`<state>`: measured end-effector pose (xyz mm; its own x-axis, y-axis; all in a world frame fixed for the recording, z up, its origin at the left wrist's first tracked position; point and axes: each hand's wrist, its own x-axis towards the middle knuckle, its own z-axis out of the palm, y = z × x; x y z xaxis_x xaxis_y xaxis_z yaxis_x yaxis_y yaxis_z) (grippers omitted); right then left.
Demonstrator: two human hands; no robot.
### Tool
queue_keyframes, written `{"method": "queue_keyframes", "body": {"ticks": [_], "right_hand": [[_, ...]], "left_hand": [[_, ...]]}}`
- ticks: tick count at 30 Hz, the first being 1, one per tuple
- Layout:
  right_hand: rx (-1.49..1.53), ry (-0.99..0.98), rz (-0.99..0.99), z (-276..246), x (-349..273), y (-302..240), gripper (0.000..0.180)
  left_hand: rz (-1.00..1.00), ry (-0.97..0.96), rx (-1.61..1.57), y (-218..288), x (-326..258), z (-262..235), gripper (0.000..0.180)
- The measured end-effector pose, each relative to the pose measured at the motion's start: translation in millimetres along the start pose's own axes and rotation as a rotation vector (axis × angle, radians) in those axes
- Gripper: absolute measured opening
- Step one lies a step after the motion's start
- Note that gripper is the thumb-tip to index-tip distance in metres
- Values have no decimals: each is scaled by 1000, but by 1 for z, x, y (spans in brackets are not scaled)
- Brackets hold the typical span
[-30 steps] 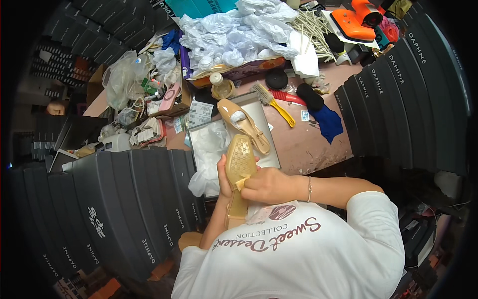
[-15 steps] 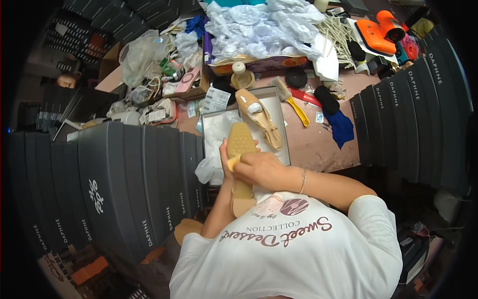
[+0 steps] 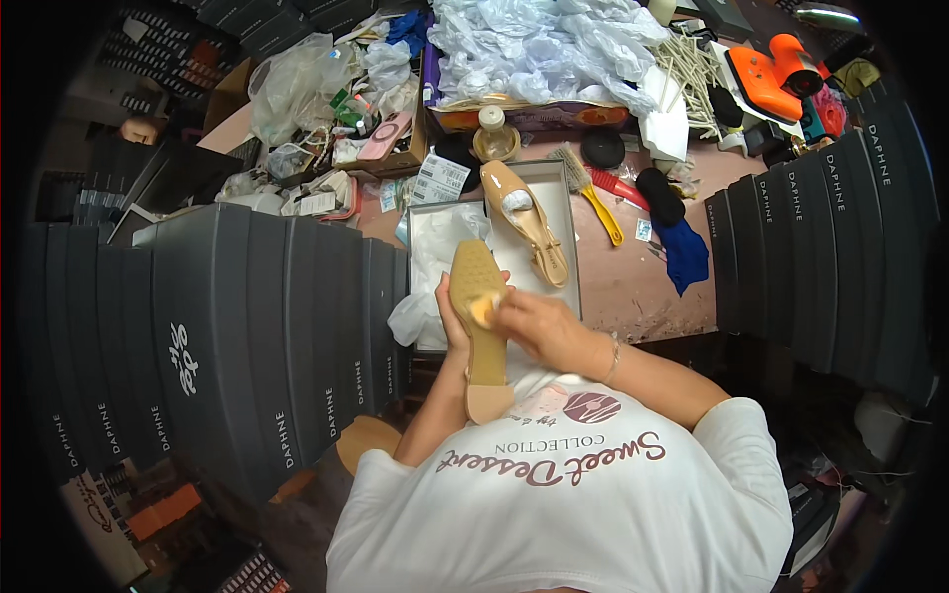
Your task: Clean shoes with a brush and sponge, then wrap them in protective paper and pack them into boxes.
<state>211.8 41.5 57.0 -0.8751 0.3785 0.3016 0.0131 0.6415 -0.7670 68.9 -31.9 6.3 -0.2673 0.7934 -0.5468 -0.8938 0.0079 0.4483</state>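
Observation:
A beige shoe [image 3: 476,267] is held sole up in front of my chest, its block heel toward me. My left hand [image 3: 453,318] is closed around its side, with fingertips showing past the far edge. My right hand [image 3: 539,326] pinches a small pale-yellow piece, like a sponge or folded cloth [image 3: 483,308], against the middle of the sole. Just beyond, a glossy beige slingback shoe [image 3: 507,180] lies in an open shoe box [image 3: 576,259]. White tissue paper [image 3: 427,259] fills the box's left part.
Dark shoe boxes stand in rows at left [image 3: 247,336] and right [image 3: 806,247]. Beyond the open box are a bottle [image 3: 496,140], a yellow-handled brush [image 3: 601,214], a blue cloth [image 3: 684,259], a carton of crumpled plastic [image 3: 539,117] and an orange tool [image 3: 766,84].
My right hand has moved slightly up and right along the sole, showing more of the yellow piece. The shoe stays in my left hand. The whole view has shifted slightly.

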Motion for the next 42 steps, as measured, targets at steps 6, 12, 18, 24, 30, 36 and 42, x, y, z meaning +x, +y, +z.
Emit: {"method": "queue_keyframes", "body": {"ticks": [6,12,18,24,30,36,42], "right_hand": [[-280,254,123,-22,38,33,11],[-317,210,1,-41,50,25,10],[-305,71,-124,-29,7,-7,10],[-212,224,-61,-38,6,-3,14],[-450,218,356,-70,-25,81,39],[683,-96,646,-19,1,31,69],[1151,-59,780,12,6,33,66]], "left_hand": [[-158,-364,93,9,6,18,68],[-158,-243,194,7,-1,40,61],[-120,-77,173,-2,4,43,68],[-243,-321,56,-1,1,47,69],[-304,-494,-1,18,3,35,67],[217,16,283,41,31,38,73],[547,-66,1014,48,41,11,91]]}}
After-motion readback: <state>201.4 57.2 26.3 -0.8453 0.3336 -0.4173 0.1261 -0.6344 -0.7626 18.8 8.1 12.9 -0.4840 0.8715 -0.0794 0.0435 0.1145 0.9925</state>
